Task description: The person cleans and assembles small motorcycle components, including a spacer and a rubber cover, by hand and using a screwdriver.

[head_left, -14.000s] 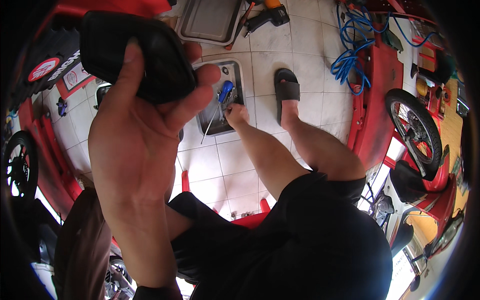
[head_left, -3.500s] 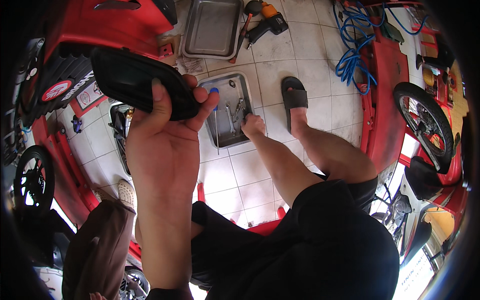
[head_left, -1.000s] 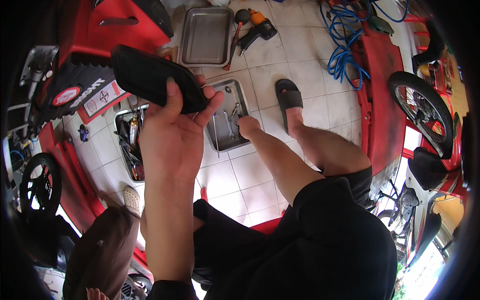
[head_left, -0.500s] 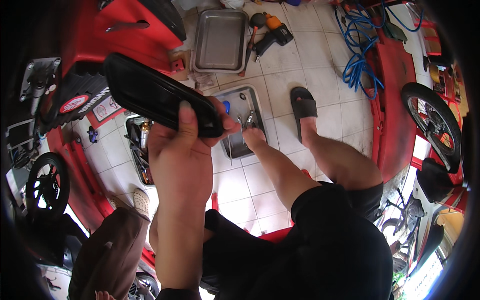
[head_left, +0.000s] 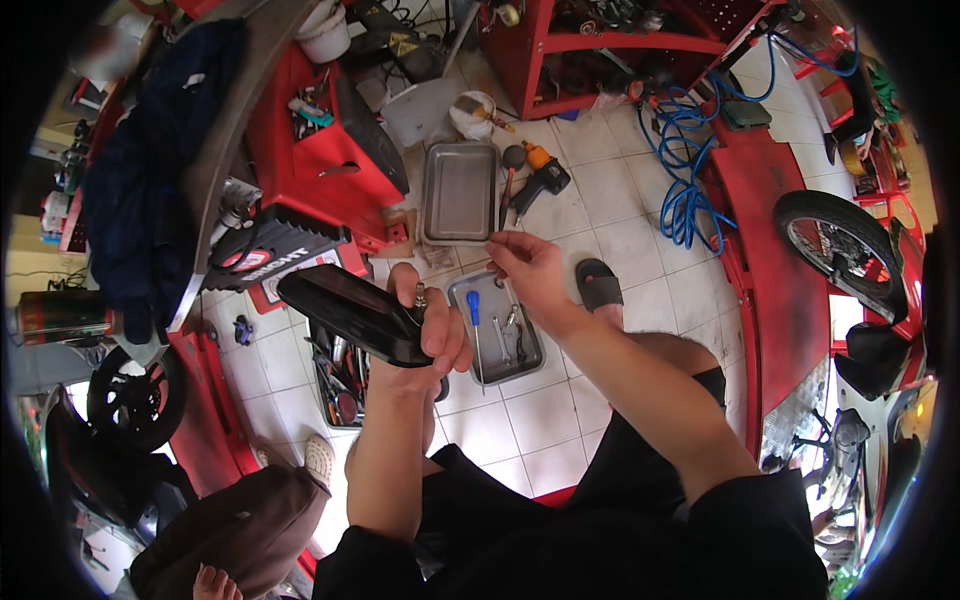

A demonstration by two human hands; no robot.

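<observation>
My left hand [head_left: 430, 335] grips a long black motorcycle mirror [head_left: 350, 315], tilted, with a short metal stud [head_left: 420, 297] sticking up by the fingers. My right hand [head_left: 530, 268] hovers beyond a metal tray [head_left: 531, 348] on the floor, its thumb and fingertips pinched together. Whatever lies between those fingertips is too small to make out. Inside that tray are a blue-handled screwdriver [head_left: 474, 312], a wrench [head_left: 499, 340] and other small metal tools.
Farther off lie another grey metal tray [head_left: 460, 190], a hammer [head_left: 507, 185] and an orange-and-black power tool [head_left: 541, 178]. A crowded tool tray [head_left: 340, 385] sits left. A blue hose [head_left: 685, 200] coils right. A person in brown trousers [head_left: 235, 510] sits at lower left.
My right hand has lifted out of the tools in the near tray and moved away from me. The mirror in my left hand has turned, so its metal stud now shows. My view has tilted up.
</observation>
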